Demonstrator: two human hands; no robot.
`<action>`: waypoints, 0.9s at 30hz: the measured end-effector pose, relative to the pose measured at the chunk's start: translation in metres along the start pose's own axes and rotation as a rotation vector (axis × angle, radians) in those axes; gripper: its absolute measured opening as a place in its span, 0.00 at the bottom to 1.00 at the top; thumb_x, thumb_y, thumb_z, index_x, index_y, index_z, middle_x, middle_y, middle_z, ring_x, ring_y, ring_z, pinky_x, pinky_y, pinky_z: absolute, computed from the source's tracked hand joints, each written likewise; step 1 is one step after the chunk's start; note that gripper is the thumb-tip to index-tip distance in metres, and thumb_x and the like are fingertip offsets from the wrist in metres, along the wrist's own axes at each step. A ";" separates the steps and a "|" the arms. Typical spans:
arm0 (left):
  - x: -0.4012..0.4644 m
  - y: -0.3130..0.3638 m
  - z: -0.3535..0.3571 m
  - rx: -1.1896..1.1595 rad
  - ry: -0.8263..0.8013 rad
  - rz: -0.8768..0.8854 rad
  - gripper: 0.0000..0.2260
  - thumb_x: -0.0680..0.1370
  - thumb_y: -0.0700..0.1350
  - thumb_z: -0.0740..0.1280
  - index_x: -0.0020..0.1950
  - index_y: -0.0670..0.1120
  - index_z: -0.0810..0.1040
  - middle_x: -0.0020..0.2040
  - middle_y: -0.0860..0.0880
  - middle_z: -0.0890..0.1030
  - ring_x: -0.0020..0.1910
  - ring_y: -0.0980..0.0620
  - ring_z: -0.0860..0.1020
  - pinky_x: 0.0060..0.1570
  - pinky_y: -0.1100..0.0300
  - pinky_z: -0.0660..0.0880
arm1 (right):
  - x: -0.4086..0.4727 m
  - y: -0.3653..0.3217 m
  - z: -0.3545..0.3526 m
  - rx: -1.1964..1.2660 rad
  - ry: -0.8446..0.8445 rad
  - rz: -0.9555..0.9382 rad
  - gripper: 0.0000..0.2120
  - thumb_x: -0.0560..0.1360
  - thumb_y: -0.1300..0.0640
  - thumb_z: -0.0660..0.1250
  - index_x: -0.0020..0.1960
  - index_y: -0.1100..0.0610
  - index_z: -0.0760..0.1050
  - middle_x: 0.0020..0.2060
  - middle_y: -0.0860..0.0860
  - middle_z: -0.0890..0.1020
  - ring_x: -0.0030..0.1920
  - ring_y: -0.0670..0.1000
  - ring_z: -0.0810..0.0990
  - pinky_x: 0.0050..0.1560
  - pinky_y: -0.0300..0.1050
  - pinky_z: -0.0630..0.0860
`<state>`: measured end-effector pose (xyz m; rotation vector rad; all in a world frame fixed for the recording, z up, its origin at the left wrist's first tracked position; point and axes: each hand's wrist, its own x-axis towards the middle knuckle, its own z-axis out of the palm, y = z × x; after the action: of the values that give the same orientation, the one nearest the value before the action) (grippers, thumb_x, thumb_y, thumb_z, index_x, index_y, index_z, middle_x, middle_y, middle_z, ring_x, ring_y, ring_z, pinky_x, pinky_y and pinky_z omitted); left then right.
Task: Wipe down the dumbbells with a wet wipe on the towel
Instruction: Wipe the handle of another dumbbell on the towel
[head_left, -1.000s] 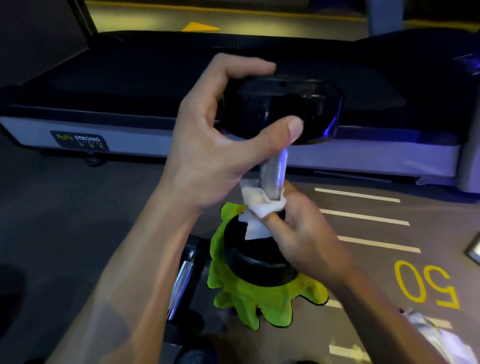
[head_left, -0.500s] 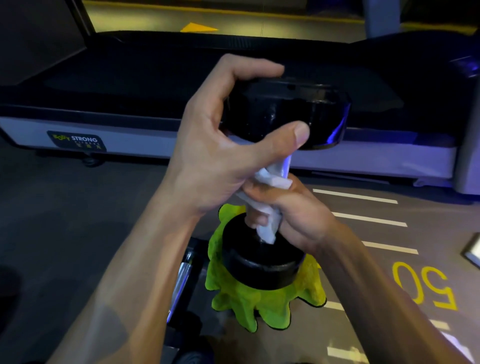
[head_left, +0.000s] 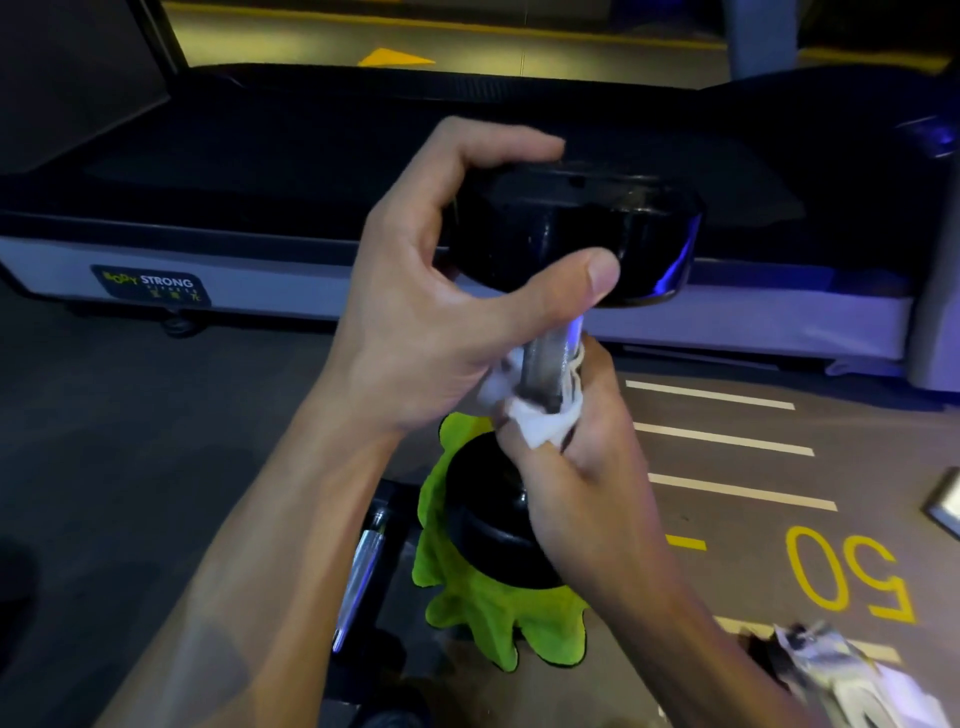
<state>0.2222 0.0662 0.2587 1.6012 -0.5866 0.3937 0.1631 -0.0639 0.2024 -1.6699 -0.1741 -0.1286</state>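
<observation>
A black dumbbell (head_left: 571, 234) stands upright on its lower head (head_left: 483, 519), which rests on a bright green towel (head_left: 493, 618) on the floor. My left hand (head_left: 441, 312) grips the upper head from the left, thumb across its front. My right hand (head_left: 582, 467) is curled round the lower part of the chrome handle (head_left: 550, 358) with a white wet wipe (head_left: 540, 421) wrapped between fingers and metal.
A second dumbbell with a chrome handle (head_left: 363, 577) lies on the floor left of the towel. A treadmill base (head_left: 260, 260) spans the back. A wipe packet and crumpled wipes (head_left: 841, 675) lie at the lower right, near the yellow floor number 50 (head_left: 847, 571).
My right hand slid the wipe up the handle from just above the lower head, then came part of the way back down. My left hand kept its hold on the upper head.
</observation>
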 end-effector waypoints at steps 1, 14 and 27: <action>0.001 0.000 0.000 0.002 -0.002 0.002 0.24 0.74 0.46 0.78 0.66 0.42 0.75 0.55 0.52 0.80 0.54 0.57 0.81 0.55 0.60 0.77 | -0.005 -0.007 -0.001 0.113 -0.051 0.005 0.24 0.75 0.67 0.69 0.68 0.52 0.70 0.52 0.54 0.81 0.45 0.52 0.81 0.46 0.35 0.77; 0.005 -0.003 0.001 -0.001 0.003 -0.028 0.21 0.75 0.42 0.79 0.65 0.43 0.76 0.53 0.55 0.80 0.51 0.60 0.80 0.54 0.64 0.76 | 0.001 -0.008 -0.027 -0.241 -0.251 0.166 0.15 0.72 0.57 0.75 0.53 0.45 0.73 0.39 0.43 0.80 0.39 0.38 0.79 0.43 0.29 0.75; 0.005 -0.005 -0.005 0.019 0.033 -0.044 0.22 0.75 0.47 0.78 0.65 0.46 0.76 0.56 0.54 0.81 0.55 0.58 0.81 0.56 0.60 0.77 | 0.007 -0.007 -0.033 0.724 -0.213 0.317 0.32 0.84 0.36 0.49 0.71 0.55 0.78 0.60 0.54 0.82 0.60 0.57 0.78 0.56 0.54 0.72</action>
<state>0.2300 0.0704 0.2582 1.6205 -0.5227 0.3930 0.1692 -0.0962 0.2141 -0.9651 -0.0955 0.3221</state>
